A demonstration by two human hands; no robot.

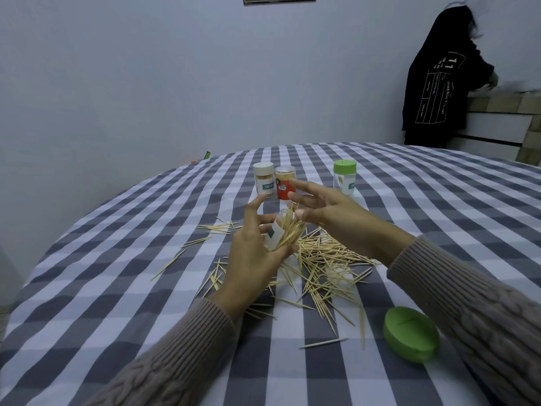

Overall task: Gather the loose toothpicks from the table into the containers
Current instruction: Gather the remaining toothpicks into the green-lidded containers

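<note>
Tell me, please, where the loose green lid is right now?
In the head view, the green lid lies on the checked tablecloth at lower right, just beyond the toothpick pile.

Bare checked table (123, 303) fills the frame's lower left. Loose toothpicks (322, 259) clutter the centre, a green lid (411, 341) lies lower right, and three containers (285, 183), seemingly capped, block the upper centre.
</note>
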